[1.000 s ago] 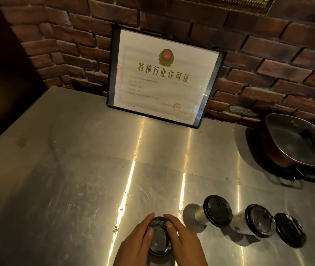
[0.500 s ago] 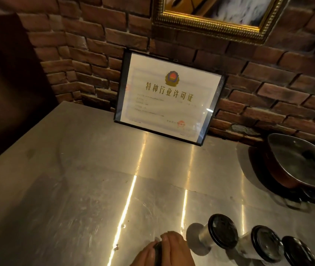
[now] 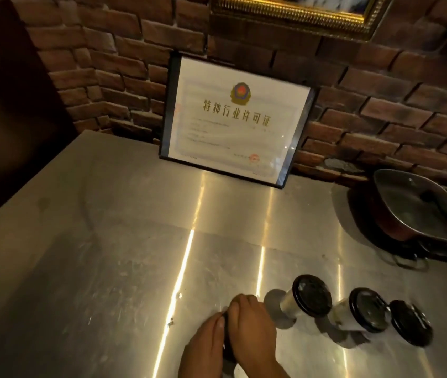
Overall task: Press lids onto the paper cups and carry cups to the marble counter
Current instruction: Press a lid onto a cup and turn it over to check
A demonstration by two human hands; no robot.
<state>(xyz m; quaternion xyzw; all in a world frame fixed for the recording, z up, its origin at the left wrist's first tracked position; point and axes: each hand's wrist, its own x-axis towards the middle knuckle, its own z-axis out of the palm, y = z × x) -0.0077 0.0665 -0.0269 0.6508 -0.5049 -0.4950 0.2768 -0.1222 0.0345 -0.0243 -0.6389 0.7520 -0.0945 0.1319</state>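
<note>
Both hands closed over one paper cup (image 3: 227, 350) at the near edge of the steel table (image 3: 107, 268), so that only a dark sliver of its lid showed between them. The left hand (image 3: 203, 347) wrapped its side, and the right hand (image 3: 252, 331) curled over the top, bearing down. Just right of the right hand stood a lidded cup (image 3: 308, 300), a second lidded cup (image 3: 364, 313) beyond it, and a third black lid (image 3: 410, 326) farthest out, its cup hidden. The risk, as I judged it, was uneven pressure: a lid seated on one side only could pop off in carrying, or the cup wall could buckle and spill
</note>
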